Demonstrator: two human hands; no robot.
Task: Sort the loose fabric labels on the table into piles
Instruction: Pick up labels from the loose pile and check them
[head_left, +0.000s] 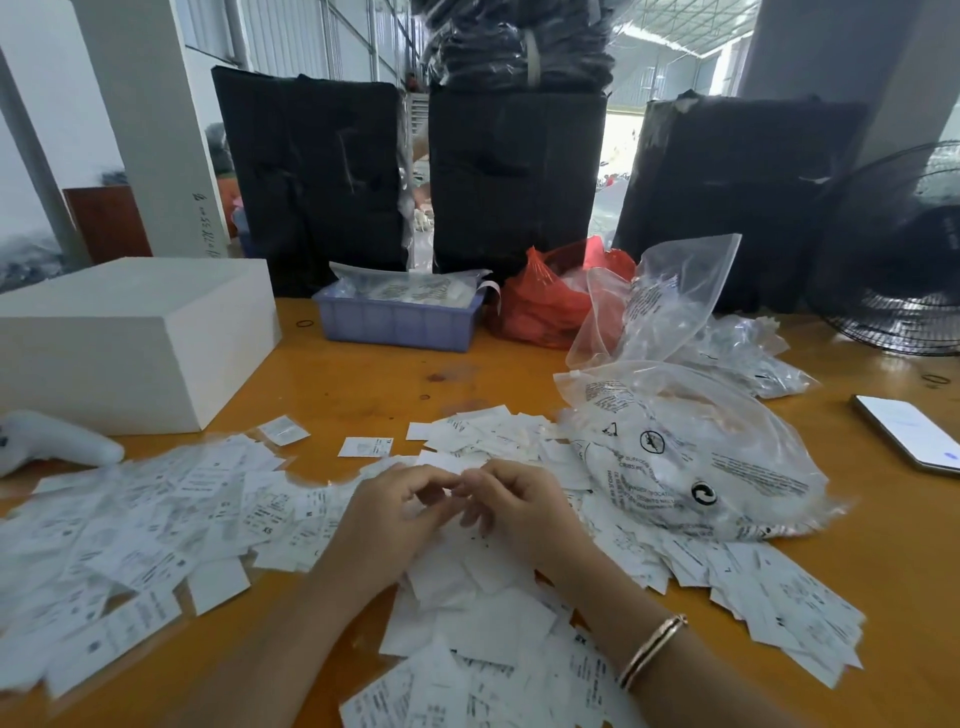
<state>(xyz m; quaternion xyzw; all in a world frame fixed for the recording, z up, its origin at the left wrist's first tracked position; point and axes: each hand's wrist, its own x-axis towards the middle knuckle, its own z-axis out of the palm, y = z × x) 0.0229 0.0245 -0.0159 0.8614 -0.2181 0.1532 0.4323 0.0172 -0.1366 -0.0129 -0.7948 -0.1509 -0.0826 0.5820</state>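
Both hands meet over the middle of the orange table (363, 379), above a spread of white fabric labels (156, 519) too many to count. The left hand (387, 512) has its fingers curled inward, fingertips close to those of the right hand (511, 506), which is curled the same way; a small label may be pinched between them, but I cannot tell for sure. A bracelet (652, 649) circles the right wrist. The labels lie in loose overlapping drifts left, near and right of the hands, with two single ones (365, 447) lying apart just beyond.

At far left stands one white box (130, 343), with a white handheld device (57, 439) near it. Further back sit one blue tray (397, 322), one red plastic bag (550, 306) and several clear printed bags (691, 452). Three black wrapped bundles (514, 182) stand along the far edge. One phone (911, 431) lies at right, and one fan (904, 260) beyond it.
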